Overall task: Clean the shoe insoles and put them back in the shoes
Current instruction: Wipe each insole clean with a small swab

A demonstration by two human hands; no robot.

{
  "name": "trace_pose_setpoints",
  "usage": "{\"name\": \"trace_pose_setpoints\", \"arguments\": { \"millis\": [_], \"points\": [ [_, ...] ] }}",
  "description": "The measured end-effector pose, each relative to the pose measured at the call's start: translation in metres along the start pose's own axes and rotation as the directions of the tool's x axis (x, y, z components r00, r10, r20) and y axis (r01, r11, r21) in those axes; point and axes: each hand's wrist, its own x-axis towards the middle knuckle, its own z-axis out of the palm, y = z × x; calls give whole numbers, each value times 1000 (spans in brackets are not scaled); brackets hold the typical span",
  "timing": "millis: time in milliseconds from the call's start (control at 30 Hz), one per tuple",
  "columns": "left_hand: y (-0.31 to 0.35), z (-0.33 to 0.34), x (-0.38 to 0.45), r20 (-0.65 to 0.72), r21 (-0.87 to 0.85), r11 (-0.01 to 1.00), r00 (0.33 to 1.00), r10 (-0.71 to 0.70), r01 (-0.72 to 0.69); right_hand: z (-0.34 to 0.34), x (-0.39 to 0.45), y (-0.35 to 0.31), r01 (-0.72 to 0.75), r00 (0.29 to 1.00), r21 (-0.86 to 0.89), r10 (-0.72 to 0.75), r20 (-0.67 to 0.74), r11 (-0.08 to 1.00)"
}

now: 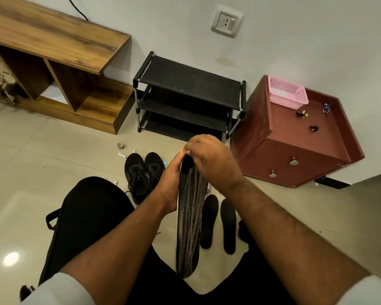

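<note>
We see a big wooden shelf (59,60) far on the left, a red cabinet (295,146) on the right and a black shoe rack (189,100) between them. A pink basket (287,92) sits on the cabinet. Near us, the left hand (169,186) curls around the side of a long striped insole (189,216). The right hand (209,159) pinches its far tip. Two black shoes (143,172) stand left of it. Two black insoles (218,223) lie on the floor, just to its right.
</note>
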Motion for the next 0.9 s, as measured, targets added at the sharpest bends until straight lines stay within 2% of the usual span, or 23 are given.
{"name": "trace_pose_setpoints", "arguments": {
  "millis": [133, 300, 367, 467, 567, 700, 800, 900],
  "points": [
    [0, 0, 0, -3, -16, 1000, 1000, -15, 15, 1, 2, 1, -23, 1000, -16, 23, -13, 1000],
    [0, -5, 4, -7, -65, 997, 1000, -31, 30, 9, -18, -11, 21, 997, 51, -25, 75, 998],
    [0, -4, 5, 21, -56, 998, 999, -32, 33, 4, -11, -4, -8, 999, 70, 5, 41, 997],
    [2, 1, 4, 95, -81, 994, 993, -71, 79, -2, 3, 13, -63, 997, 5, 63, -48, 998],
    [4, 1, 4, 117, -91, 992, 990, -78, 89, 0, 6, 24, -114, 992, -7, 113, -61, 993],
    [5, -6, 8, 100, -115, 991, 994, -51, 63, 4, -10, 19, -51, 999, 67, 52, -11, 996],
    [6, -9, 10, 93, -87, 995, 995, -37, 45, 2, -13, 20, 22, 998, 20, -23, 57, 1000],
    [5, -5, 8, 104, -41, 997, 993, -53, 58, -4, 1, 27, 14, 1000, -28, -14, 16, 1000]
  ]
}}
